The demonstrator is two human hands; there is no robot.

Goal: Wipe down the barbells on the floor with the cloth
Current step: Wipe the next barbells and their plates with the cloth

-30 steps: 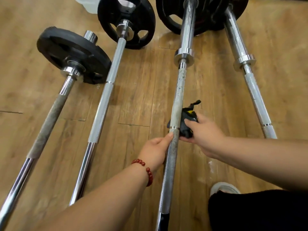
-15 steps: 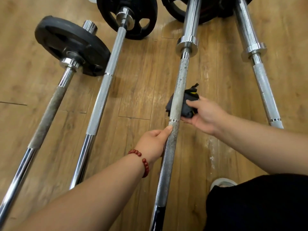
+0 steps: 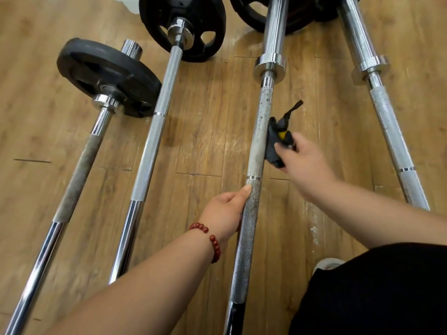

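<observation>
Though all four run off-frame, I hold one chrome steel barbell point(image 3: 259, 141).
Left fingers point(image 3: 244, 191) grip it; right fingers point(image 3: 281, 149) pinch black cloth point(image 3: 274, 141).

The bar point(image 3: 257, 146) in my left hand point(image 3: 223, 210) was knurled metal, rough and speckled dull grey. My cloth point(image 3: 272, 151) was dark, matt fabric; the plates point(image 3: 108, 76) matt black, the floor point(image 3: 200, 141) smooth wood.
</observation>
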